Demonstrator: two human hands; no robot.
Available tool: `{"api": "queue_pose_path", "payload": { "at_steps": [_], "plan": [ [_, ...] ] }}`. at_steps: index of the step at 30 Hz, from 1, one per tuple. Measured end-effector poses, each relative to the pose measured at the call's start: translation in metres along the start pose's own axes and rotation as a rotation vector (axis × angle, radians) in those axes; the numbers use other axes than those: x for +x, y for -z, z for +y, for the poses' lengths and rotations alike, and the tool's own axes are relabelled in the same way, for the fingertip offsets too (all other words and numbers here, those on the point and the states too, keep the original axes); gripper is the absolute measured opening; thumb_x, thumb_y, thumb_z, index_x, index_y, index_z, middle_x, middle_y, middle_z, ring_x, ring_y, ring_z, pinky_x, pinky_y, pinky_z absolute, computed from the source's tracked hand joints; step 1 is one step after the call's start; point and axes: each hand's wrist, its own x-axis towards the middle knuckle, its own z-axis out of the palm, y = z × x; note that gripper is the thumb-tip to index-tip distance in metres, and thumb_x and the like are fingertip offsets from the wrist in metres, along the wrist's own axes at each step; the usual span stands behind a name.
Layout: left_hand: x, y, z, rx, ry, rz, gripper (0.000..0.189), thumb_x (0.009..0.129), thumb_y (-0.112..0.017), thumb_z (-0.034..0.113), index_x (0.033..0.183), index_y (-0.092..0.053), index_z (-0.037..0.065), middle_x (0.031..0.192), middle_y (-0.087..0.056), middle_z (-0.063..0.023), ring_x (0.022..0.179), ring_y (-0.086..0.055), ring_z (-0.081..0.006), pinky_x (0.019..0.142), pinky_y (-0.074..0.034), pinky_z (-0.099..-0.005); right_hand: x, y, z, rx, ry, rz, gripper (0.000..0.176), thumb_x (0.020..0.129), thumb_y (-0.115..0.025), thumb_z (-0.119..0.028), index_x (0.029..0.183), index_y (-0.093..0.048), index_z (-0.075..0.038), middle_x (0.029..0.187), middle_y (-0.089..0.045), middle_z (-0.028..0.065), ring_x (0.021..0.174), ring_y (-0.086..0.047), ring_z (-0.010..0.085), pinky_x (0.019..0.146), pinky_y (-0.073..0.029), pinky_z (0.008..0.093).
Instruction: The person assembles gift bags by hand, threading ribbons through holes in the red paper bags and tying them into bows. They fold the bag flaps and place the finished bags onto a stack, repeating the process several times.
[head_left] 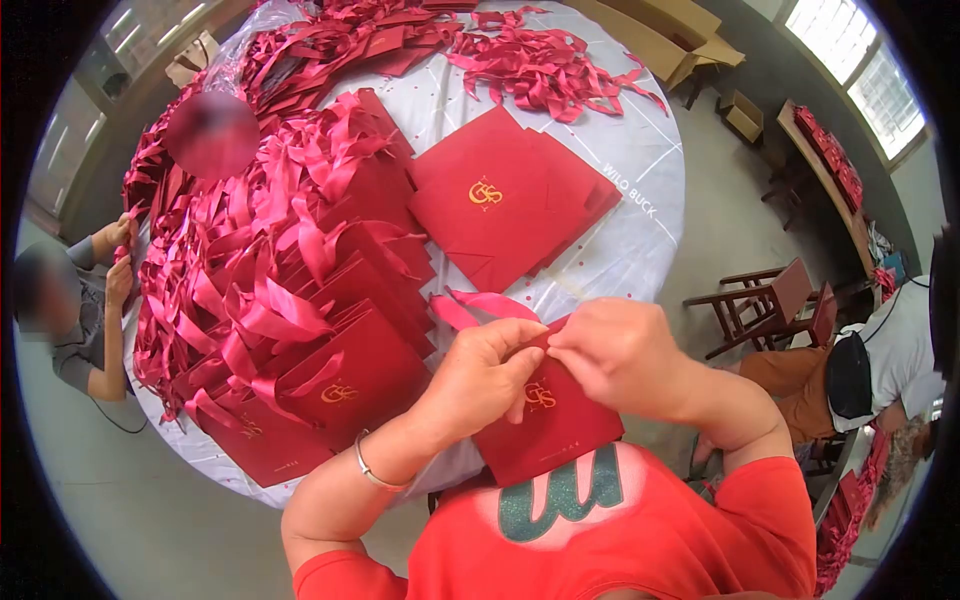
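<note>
A red paper bag (555, 425) with a gold emblem stands upright against the person's front at the table's edge. My left hand (490, 370) pinches the bag's top edge near its middle. My right hand (615, 355) is closed at the same edge, its fingertips beside the left ones; what they pinch is too small to make out. A pink ribbon (480, 305) loops out behind the left hand. Left of the hands stand rows of red bags (350, 380) with pink ribbon handles. Beyond the hands lies a flat stack of red bags (500, 190) without visible ribbons.
Loose pink ribbons (550, 70) lie at the far side of the round white-covered table (650, 240). A seated person (75, 310) works at the left edge. Another person (880, 360) is at the right, near wooden chairs (760, 300). Cardboard boxes (670, 35) stand beyond the table.
</note>
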Motion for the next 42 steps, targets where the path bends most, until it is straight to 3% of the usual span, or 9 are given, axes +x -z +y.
{"api": "queue_pose_path", "payload": {
  "at_steps": [3, 15, 17, 21, 26, 27, 34, 37, 42],
  "plan": [
    [-0.001, -0.008, 0.001, 0.002, -0.014, -0.004, 0.021, 0.097, -0.053, 0.006, 0.115, -0.06, -0.003, 0.076, -0.063, -0.0032, 0.045, -0.053, -0.0081, 0.042, -0.044, -0.0231, 0.004, 0.009, 0.018, 0.466, -0.243, -0.096, 0.014, 0.071, -0.078, -0.01, 0.079, -0.067, -0.007, 0.077, -0.059, 0.0091, 0.075, -0.06, 0.0269, 0.066, -0.048, 0.0361],
    [-0.012, -0.013, 0.002, 0.078, -0.124, 0.042, 0.011, 0.095, -0.054, 0.006, 0.101, -0.053, -0.003, 0.067, -0.06, -0.0072, 0.043, -0.055, -0.0127, 0.039, -0.042, -0.0297, 0.04, 0.028, 0.032, 0.649, -0.37, -0.467, 0.009, 0.082, -0.07, -0.008, 0.08, -0.066, 0.0, 0.074, -0.059, 0.0071, 0.065, -0.056, 0.012, 0.059, -0.045, 0.0266],
    [-0.019, -0.015, 0.009, 0.098, -0.134, 0.058, 0.011, 0.095, -0.055, 0.006, 0.101, -0.052, -0.003, 0.066, -0.06, -0.0082, 0.043, -0.055, -0.0134, 0.039, -0.042, -0.0303, 0.054, 0.032, 0.039, 0.72, -0.49, -0.764, 0.013, 0.085, -0.068, -0.011, 0.082, -0.066, 0.001, 0.073, -0.062, 0.0068, 0.067, -0.057, 0.0106, 0.06, -0.046, 0.0285],
    [-0.022, -0.018, 0.01, 0.197, -0.183, 0.066, 0.012, 0.094, -0.055, 0.005, 0.099, -0.047, -0.002, 0.063, -0.059, -0.0122, 0.042, -0.056, -0.0149, 0.039, -0.042, -0.0332, 0.077, 0.024, 0.06, 0.598, -0.222, -1.096, 0.026, 0.09, -0.065, -0.023, 0.081, -0.068, 0.001, 0.067, -0.064, 0.0022, 0.065, -0.055, 0.0075, 0.063, -0.047, 0.028],
    [-0.026, -0.023, 0.005, 0.315, -0.283, 0.131, 0.016, 0.091, -0.059, 0.005, 0.098, -0.046, -0.001, 0.061, -0.058, -0.0125, 0.043, -0.056, -0.0164, 0.04, -0.042, -0.0357, 0.095, 0.001, 0.077, 0.569, -0.44, -1.562, 0.025, 0.091, -0.067, -0.028, 0.077, -0.07, -0.007, 0.063, -0.052, -0.008, 0.062, -0.044, 0.0033, 0.054, -0.036, 0.0255],
    [-0.027, -0.025, 0.004, 0.319, -0.288, 0.142, 0.017, 0.091, -0.06, 0.005, 0.098, -0.046, 0.0, 0.06, -0.058, -0.0122, 0.043, -0.056, -0.0167, 0.04, -0.042, -0.036, 0.091, -0.008, 0.082, 0.664, -0.353, -1.554, 0.02, 0.091, -0.068, -0.022, 0.088, -0.073, -0.002, 0.074, -0.062, -0.0065, 0.069, -0.051, 0.004, 0.062, -0.044, 0.0247],
    [-0.023, -0.03, -0.001, 0.318, -0.275, 0.121, 0.017, 0.088, -0.065, 0.002, 0.095, -0.049, 0.0, 0.056, -0.058, -0.0075, 0.045, -0.059, -0.0127, 0.04, -0.043, -0.029, 0.099, 0.002, 0.054, 0.512, -0.47, -1.591, 0.023, 0.082, -0.073, -0.026, 0.072, -0.069, -0.005, 0.059, -0.053, -0.0059, 0.057, -0.044, 0.0057, 0.053, -0.035, 0.027],
    [-0.021, -0.028, -0.006, 0.448, -0.481, 0.167, 0.018, 0.088, -0.064, 0.001, 0.097, -0.049, -0.001, 0.059, -0.059, -0.0082, 0.046, -0.059, -0.0122, 0.04, -0.043, -0.0288, 0.09, -0.004, 0.058, 0.656, -0.489, -1.563, 0.024, 0.082, -0.073, -0.027, 0.073, -0.068, -0.005, 0.06, -0.054, -0.0052, 0.056, -0.045, 0.0061, 0.053, -0.035, 0.0272],
    [-0.016, -0.024, -0.004, 0.204, -0.118, 0.085, 0.015, 0.091, -0.06, 0.002, 0.097, -0.047, 0.0, 0.065, -0.06, -0.0064, 0.045, -0.056, -0.0101, 0.038, -0.039, -0.0265, 0.074, 0.006, 0.049, 0.655, -0.605, -1.273, 0.022, 0.083, -0.072, -0.025, 0.078, -0.069, -0.004, 0.062, -0.057, -0.0039, 0.059, -0.049, 0.0058, 0.054, -0.039, 0.0258]
  ]
}}
